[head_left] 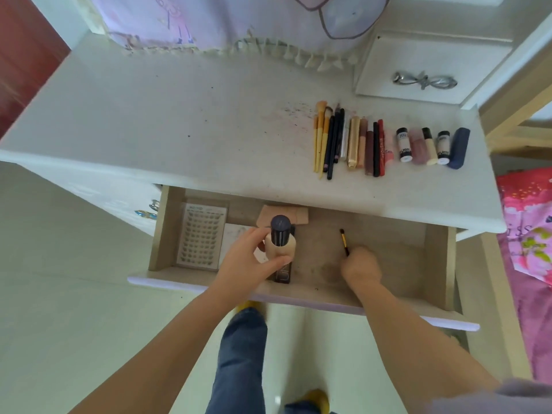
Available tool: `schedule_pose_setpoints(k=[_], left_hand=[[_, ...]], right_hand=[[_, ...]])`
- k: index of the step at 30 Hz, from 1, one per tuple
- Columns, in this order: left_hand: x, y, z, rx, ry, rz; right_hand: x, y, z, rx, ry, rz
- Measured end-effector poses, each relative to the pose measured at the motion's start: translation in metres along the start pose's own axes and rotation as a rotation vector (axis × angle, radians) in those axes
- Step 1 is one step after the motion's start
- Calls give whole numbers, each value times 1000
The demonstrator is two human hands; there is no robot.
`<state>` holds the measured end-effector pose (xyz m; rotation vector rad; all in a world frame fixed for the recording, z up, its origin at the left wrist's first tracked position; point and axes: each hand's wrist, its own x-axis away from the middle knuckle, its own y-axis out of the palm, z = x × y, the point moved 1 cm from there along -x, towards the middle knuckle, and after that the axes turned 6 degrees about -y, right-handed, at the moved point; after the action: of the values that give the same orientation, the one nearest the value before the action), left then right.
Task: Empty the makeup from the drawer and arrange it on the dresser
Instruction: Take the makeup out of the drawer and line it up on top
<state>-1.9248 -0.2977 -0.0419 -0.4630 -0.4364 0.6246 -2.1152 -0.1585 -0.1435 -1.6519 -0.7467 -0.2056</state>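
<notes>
The drawer (436, 249) of the white dresser (179, 130) stands pulled out below me. My left hand (248, 261) grips a beige foundation bottle with a dark cap (280, 237), held upright over the drawer's middle. My right hand (360, 264) pinches the end of a small thin brush (344, 241) that lies on the drawer floor. Inside the drawer also lie a false-lash card (201, 236), a dark box (282, 274) under the bottle, and beige sponges (294, 215). On the dresser top, at the right, brushes, pencils and lipsticks (349, 141) and small bottles (430, 146) lie in a row.
A small closed drawer with a silver handle (424, 80) sits at the dresser's back right. A frilled cloth (239, 25) hangs over the back. Pink bedding (528, 228) is at the right. My legs and yellow shoes (248, 348) stand below the drawer front.
</notes>
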Motion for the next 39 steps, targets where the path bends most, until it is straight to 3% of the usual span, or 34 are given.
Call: schedule_pose_setpoints(k=[3,6,9,13,19,23,30,33,35,37,39], left_hand=[[-24,-14,13,44,51,-1],[-62,-39,29,105,88,9],[-116,-64,43,109,138,42],[-199,-81,64,73,186,69],[-297,-72,96,33,240,25],[-331,-48,101,-24,229,-40],[-341,-33,97,-20,218,-75],[-326,-44,92,16,163,-103],[-296,-61,84,21,175,-10],[-246,-80,69,16,281,102],[-183,-92,46,48,355,93]], right_hand=[[11,-16,-17,1,-119,-54],[46,-35,-44,-13,-438,-137],[73,-82,-84,-239,-608,-22],[28,-143,-140,-431,-514,280],[-29,-131,-199,18,-359,374],[-38,-124,-202,141,-331,467],[-30,-135,-196,66,-396,506],[-8,-141,-186,-120,-559,685],[15,-134,-170,-183,-726,743],[43,-113,-148,-195,-861,639],[64,-80,-123,-110,-865,435]])
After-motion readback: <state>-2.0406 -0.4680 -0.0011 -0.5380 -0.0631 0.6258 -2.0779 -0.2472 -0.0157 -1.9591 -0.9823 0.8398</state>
